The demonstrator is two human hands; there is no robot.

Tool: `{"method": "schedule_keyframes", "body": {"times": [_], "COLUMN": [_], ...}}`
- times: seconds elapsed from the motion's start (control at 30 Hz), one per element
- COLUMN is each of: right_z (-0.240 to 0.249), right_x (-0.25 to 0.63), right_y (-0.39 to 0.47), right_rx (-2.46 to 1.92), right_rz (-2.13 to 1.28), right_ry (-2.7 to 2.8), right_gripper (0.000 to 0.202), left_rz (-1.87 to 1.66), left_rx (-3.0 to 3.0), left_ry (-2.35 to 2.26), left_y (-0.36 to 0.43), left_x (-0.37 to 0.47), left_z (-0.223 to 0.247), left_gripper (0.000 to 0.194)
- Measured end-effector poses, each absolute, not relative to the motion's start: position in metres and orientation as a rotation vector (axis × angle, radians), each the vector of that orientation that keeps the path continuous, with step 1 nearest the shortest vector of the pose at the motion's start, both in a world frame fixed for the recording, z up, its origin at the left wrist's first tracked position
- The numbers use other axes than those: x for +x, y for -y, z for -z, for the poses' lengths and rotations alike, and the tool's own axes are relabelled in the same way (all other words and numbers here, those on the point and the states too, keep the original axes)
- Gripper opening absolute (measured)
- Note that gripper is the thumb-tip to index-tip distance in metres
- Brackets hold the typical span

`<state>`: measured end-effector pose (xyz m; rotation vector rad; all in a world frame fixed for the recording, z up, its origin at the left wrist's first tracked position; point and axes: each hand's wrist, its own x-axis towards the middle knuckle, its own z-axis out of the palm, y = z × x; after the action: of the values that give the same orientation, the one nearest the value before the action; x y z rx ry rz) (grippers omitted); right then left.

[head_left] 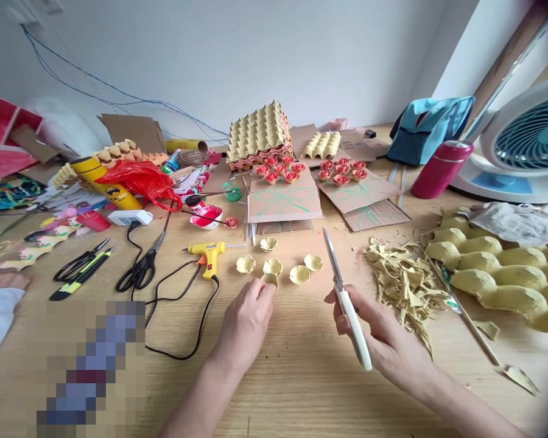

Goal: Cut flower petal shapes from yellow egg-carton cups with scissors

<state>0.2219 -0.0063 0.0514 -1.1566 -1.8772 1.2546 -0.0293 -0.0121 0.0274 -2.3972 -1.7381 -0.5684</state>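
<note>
My left hand point(248, 319) is closed, its fingertips pinching a small pale-yellow flower cup point(270, 279) cut from egg carton. Part of that cup is hidden behind the fingers. Several similar cups point(300, 275) lie on the wooden table just beyond and to the right. In my right hand point(386, 337) is a pair of scissors point(355, 331) with white handles, its blades pointing up and away from me. To the right of the scissors sits a heap of yellow carton scraps point(404, 277).
A yellow glue gun point(209, 258) with a black cord lies left of the cups. Red-painted flowers point(281, 170) stand on cardboard point(283, 207) at the back. Black scissors point(141, 267) and a cutter knife point(82, 274) lie left; egg trays point(511, 274), a pink bottle point(442, 170) and a fan point(530, 140) are right.
</note>
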Motion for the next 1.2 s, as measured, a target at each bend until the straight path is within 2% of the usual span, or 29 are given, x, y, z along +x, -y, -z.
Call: {"method": "schedule_keyframes", "body": {"times": [0.1,0.27,0.47,0.53,0.77,0.97,1.2], "right_z": [-0.038,-0.024,-0.021,-0.021,-0.019,-0.016,-0.015], "right_x": [0.223,0.228,0.226,0.226,0.227,0.228,0.228], "right_y": [0.004,0.004,0.003,0.004,0.006,0.008,0.008], "right_rx": [-1.184,-1.192,-1.183,-1.180,-1.143,-1.122,-1.149], "right_rz": [-1.241,-1.302,-1.311,-1.274,-1.252,-1.310,-1.318], "right_ry": [1.900,1.856,1.905,1.933,2.013,2.042,2.018], "right_gripper": [0.029,0.029,0.031,0.030,0.020,0.019,0.018], "left_rz": [0.491,0.585,0.760,0.822,0.802,0.815,0.912], "left_rx": [-2.465,-2.530,-2.256,-2.205,-2.111,-2.150,-2.166], "left_ry": [1.747,1.807,2.037,2.095,2.257,2.211,2.189], "left_y": [0.012,0.012,0.010,0.008,0.003,-0.001,-0.002], "left_x": [-0.028,-0.027,-0.030,-0.029,-0.012,-0.009,-0.011], "left_z": [-0.022,-0.021,-0.019,-0.016,-0.006,-0.001,0.000], "left_gripper": [0.027,0.020,0.065,0.070,0.055,0.036,0.037]}}
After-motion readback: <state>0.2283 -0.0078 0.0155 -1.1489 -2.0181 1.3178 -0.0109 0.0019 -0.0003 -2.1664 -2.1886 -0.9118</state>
